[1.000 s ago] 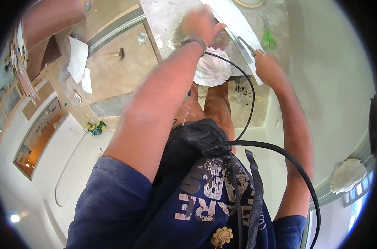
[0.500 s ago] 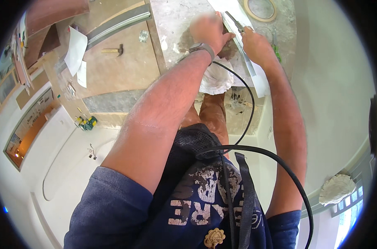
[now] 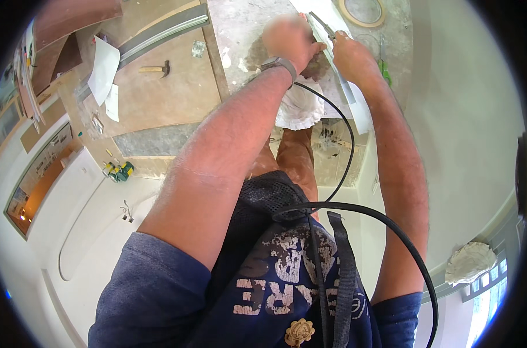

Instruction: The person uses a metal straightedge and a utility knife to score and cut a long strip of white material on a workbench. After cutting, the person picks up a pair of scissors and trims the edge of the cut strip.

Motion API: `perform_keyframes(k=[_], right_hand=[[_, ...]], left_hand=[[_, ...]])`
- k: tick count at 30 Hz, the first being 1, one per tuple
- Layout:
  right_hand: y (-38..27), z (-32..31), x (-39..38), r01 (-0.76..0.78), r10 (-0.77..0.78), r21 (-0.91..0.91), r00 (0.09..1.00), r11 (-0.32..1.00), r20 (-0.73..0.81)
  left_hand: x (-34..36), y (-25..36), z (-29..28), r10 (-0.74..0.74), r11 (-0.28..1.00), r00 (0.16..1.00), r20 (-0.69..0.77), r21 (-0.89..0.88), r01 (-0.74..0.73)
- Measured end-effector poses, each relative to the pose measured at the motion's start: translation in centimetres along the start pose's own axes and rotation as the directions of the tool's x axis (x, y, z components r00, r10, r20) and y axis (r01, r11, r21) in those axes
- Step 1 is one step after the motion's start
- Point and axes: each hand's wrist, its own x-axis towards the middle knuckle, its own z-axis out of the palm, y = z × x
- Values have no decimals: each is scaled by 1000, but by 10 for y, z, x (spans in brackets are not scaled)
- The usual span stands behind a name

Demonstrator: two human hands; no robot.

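My left hand (image 3: pixel 295 43), a dark watch on its wrist, lies at the left edge of a long white strip (image 3: pixel 331 58). Its thumb reaches onto the strip; the other fingers are blurred, but the hand appears to hold the strip. My right hand (image 3: pixel 353 55) is closed around a knife-like tool (image 3: pixel 321 24), whose thin dark blade points up and left along the strip. The tool's exact kind is unclear. A crumpled white cloth (image 3: pixel 301 104) lies below my left wrist.
Right of the strip are a tape roll (image 3: pixel 362 23) and green-handled scissors (image 3: pixel 384 69). On the brown board at left sit a hammer (image 3: pixel 156 68), a small clear block (image 3: pixel 198 49) and white paper sheets (image 3: pixel 104 69). A black cable (image 3: pixel 353 139) loops between my arms.
The whole view has shifted slightly up and left. Both hands keep nearly the same places at the strip, and the tool stays in my right hand.
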Motion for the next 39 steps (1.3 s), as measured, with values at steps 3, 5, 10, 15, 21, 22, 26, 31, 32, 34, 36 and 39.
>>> perform_keyframes(k=[3,5,10,15,21,22,26,31,32,34,36,39], right_hand=[[-8,-2,-2,-37,37,13,999,999,34],[-14,-5,-6,-26,27,-11,999,1000,19],[-7,1,-13,-56,56,2,998,998,14],[1,-6,-37,-38,40,-36,997,999,68],[25,17,-74,-131,133,-26,985,991,111],[26,19,-77,-123,127,-43,985,992,113],[34,18,-95,-153,152,-1,980,988,130],[36,12,-104,-167,170,-34,968,985,187],[34,10,-100,-151,149,9,981,988,125],[32,12,-93,-106,106,101,994,989,10],[21,13,-69,18,-10,129,998,992,-61],[13,21,-28,18,-8,92,994,996,-105]], left_hand=[[0,0,2,-12,1000,1000,1,-11,12],[0,0,-2,-6,1000,1000,5,-18,7],[-1,-1,0,5,1000,1000,-23,-18,-5],[1,5,-2,-20,1000,1000,16,-11,20],[1,0,1,-34,999,999,11,39,34],[1,1,1,-29,999,999,15,45,29],[2,3,-1,-38,997,999,29,62,36],[4,-4,2,-10,999,1000,20,36,9],[3,-3,2,-16,999,1000,26,36,15],[1,-2,1,-22,999,1000,17,26,21],[-2,-3,-1,-22,1000,1000,-14,9,22],[1,2,-3,-15,999,1000,6,-31,15]])
